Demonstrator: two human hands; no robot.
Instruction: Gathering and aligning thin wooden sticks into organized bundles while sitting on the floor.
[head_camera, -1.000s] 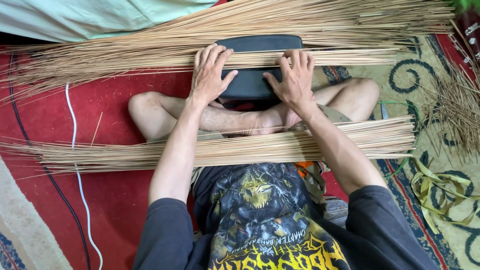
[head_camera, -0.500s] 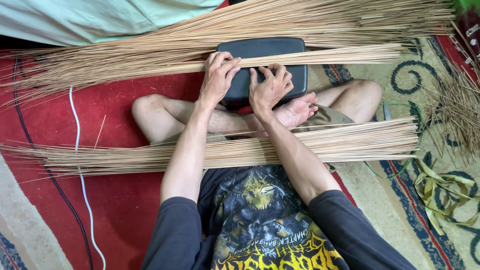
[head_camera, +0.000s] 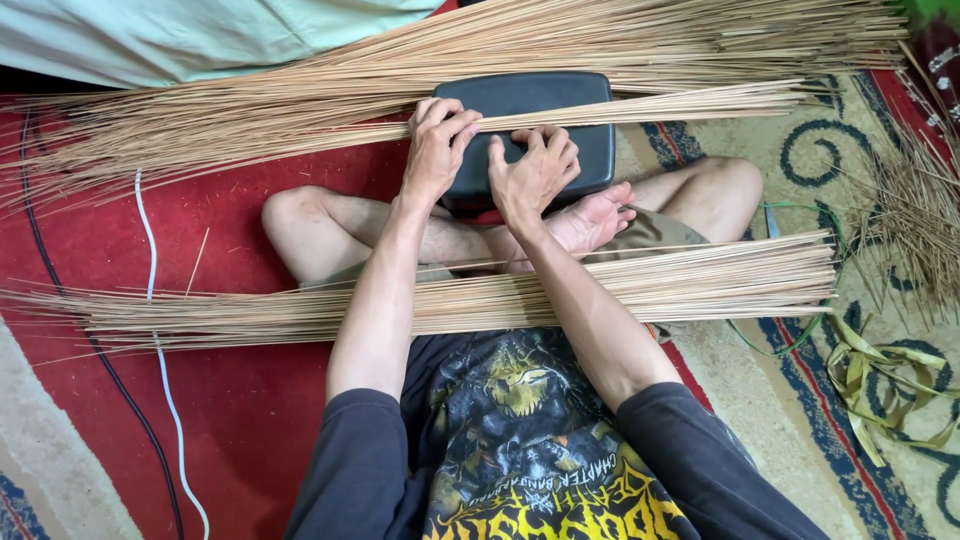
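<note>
I sit cross-legged on a carpet. My left hand (head_camera: 437, 148) and my right hand (head_camera: 533, 172) rest side by side on a thin row of long tan sticks (head_camera: 680, 103) lying across a black padded cushion (head_camera: 560, 110). The fingers of both hands curl over the sticks and press or pinch them against the cushion. A second flat bundle of the same sticks (head_camera: 720, 282) lies across my lap, over my legs and under my forearms. A large heap of sticks (head_camera: 600, 40) spreads beyond the cushion.
A red carpet (head_camera: 240, 400) with a patterned beige and blue border lies under everything. A white cable (head_camera: 150, 300) and a black cable (head_camera: 60, 290) run down the left. Loose stick scraps (head_camera: 915, 230) and yellow-green strips (head_camera: 880, 370) lie at the right. Pale green cloth (head_camera: 200, 35) is top left.
My right hand has slid left along the row of sticks and now sits close beside my left hand, which stayed on the cushion's left part.
</note>
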